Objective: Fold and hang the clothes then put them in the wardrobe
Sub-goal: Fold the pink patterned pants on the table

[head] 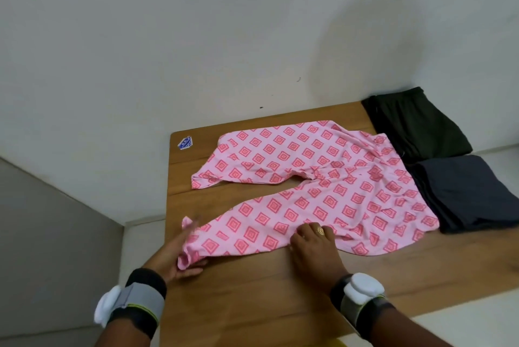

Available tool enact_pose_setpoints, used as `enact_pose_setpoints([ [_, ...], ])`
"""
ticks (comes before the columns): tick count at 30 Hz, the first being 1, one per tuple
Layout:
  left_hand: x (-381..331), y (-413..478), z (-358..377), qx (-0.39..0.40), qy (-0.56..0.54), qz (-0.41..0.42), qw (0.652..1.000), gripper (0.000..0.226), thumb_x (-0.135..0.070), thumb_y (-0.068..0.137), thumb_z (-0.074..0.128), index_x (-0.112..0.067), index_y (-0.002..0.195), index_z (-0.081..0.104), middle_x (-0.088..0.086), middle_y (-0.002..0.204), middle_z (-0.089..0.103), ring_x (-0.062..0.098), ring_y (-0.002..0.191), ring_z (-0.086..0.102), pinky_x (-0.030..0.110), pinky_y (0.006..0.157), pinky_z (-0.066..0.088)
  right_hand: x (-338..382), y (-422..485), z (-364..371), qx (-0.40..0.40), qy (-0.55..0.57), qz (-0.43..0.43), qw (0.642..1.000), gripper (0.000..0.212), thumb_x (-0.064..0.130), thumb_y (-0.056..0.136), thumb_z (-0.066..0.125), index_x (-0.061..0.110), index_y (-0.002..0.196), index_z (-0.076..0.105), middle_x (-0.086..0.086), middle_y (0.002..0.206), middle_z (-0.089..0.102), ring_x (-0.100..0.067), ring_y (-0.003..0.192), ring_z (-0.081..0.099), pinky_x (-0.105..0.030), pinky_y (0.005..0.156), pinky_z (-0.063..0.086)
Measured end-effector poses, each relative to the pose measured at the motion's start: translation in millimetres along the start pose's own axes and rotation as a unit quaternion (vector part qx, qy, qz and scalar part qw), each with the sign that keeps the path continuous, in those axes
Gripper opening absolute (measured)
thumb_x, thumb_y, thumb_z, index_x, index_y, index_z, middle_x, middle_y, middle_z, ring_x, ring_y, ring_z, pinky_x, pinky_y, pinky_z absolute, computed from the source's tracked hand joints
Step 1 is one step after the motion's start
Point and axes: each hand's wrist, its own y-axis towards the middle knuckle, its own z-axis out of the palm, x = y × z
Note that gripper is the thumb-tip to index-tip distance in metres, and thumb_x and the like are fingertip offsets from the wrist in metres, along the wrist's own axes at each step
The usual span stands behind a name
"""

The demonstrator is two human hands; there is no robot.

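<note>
Pink trousers with a red diamond print (323, 186) lie spread on the wooden table (252, 290), legs pointing left and waist to the right. My left hand (179, 251) grips the hem of the near leg at the table's left edge, with cloth bunched between thumb and fingers. My right hand (314, 248) rests on the same leg nearer the middle, fingers curled onto the fabric's near edge; a ring shows on one finger. Both wrists wear bands.
A folded dark green garment (415, 124) and a folded dark grey garment (471, 195) lie at the table's right end. A blue sticker (185, 142) marks the far left corner. A white wall stands behind; the floor drops away at left.
</note>
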Motion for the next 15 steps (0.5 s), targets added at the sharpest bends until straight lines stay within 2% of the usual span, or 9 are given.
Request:
enact_pose_setpoints([
  [2,4.9,2.2,-4.6,-0.061,0.129,0.032,0.989,0.051,-0.051,0.083,0.067,-0.017,0.120,0.060,0.010,0.091,0.074,0.027,0.083,0.070,0.040,0.069,0.060,0.0,-2.1,-2.0,-0.017,0.020,-0.030,0.999,0.023,0.041,0.082,0.049,0.023,0.085,0.063,0.002,0.091,0.063,-0.020,0.082,0.058,-0.037,0.076,0.032],
  [4,10.2,8.1,-14.4,-0.162,0.266,0.074,0.948,0.057,-0.063,0.085,0.057,-0.013,0.110,0.068,0.004,0.086,0.072,0.022,0.078,0.068,0.040,0.075,0.059,1.8,-2.4,-4.8,-0.023,0.036,-0.046,0.998,0.023,0.044,0.083,0.049,0.025,0.088,0.061,0.006,0.091,0.064,-0.016,0.079,0.058,-0.035,0.076,0.040],
  [6,17.4,19.7,-23.9,-0.258,0.347,0.143,0.890,0.080,-0.082,0.079,0.039,-0.015,0.114,0.066,0.004,0.107,0.067,0.021,0.091,0.065,0.040,0.081,0.056,0.8,-1.0,-4.9,-0.018,0.061,-0.045,0.997,0.019,0.042,0.085,0.052,0.026,0.093,0.059,0.006,0.098,0.063,-0.016,0.084,0.059,-0.035,0.075,0.047],
  [7,18.2,19.9,-22.5,-0.281,0.343,0.205,0.872,0.077,-0.079,0.081,0.040,-0.017,0.121,0.062,0.004,0.121,0.060,0.022,0.104,0.061,0.041,0.087,0.054,-1.3,1.5,-5.7,-0.012,0.073,-0.033,0.997,0.018,0.041,0.086,0.054,0.027,0.096,0.058,0.006,0.103,0.062,-0.016,0.089,0.060,-0.035,0.077,0.048],
  [8,16.7,15.1,-18.2,-0.287,0.314,0.277,0.861,0.066,-0.069,0.086,0.046,-0.017,0.125,0.059,0.005,0.127,0.055,0.024,0.111,0.056,0.044,0.090,0.052,-4.5,5.7,-7.3,-0.003,0.083,-0.010,0.996,0.018,0.041,0.086,0.055,0.029,0.099,0.058,0.006,0.108,0.061,-0.017,0.094,0.059,-0.036,0.079,0.048],
  [9,13.3,5.0,-8.6,-0.282,0.274,0.346,0.852,0.051,-0.054,0.092,0.052,-0.015,0.124,0.061,0.005,0.124,0.057,0.025,0.110,0.056,0.046,0.090,0.052,-8.7,10.0,-8.9,0.003,0.095,0.017,0.995,0.019,0.041,0.087,0.055,0.030,0.102,0.059,0.005,0.112,0.061,-0.017,0.099,0.058,-0.037,0.082,0.048],
  [11,-2.3,-18.9,13.3,-0.249,0.136,0.419,0.862,0.022,-0.030,0.096,0.055,-0.015,0.106,0.068,0.003,0.101,0.068,0.025,0.094,0.060,0.046,0.083,0.053,-22.0,21.0,-13.8,-0.007,0.120,0.068,0.990,0.022,0.041,0.090,0.051,0.029,0.105,0.060,0.003,0.117,0.061,-0.019,0.103,0.058,-0.040,0.085,0.048],
  [13,-21.8,-28.3,26.8,-0.212,-0.049,0.392,0.894,0.022,-0.026,0.099,0.050,-0.025,0.087,0.070,-0.004,0.080,0.072,0.024,0.081,0.063,0.041,0.075,0.053,-41.6,30.4,-17.1,-0.032,0.143,0.112,0.983,0.029,0.042,0.092,0.043,0.024,0.106,0.063,-0.001,0.115,0.063,-0.022,0.100,0.059,-0.042,0.082,0.048],
  [15,-41.5,-14.7,16.6,-0.210,-0.106,0.318,0.918,0.025,-0.033,0.099,0.049,-0.023,0.085,0.067,0.003,0.081,0.072,0.028,0.081,0.066,0.040,0.076,0.053,-60.7,36.0,-22.5,-0.042,0.161,0.159,0.973,0.033,0.042,0.093,0.039,0.022,0.106,0.063,-0.002,0.111,0.063,-0.022,0.096,0.058,-0.041,0.081,0.047],
])
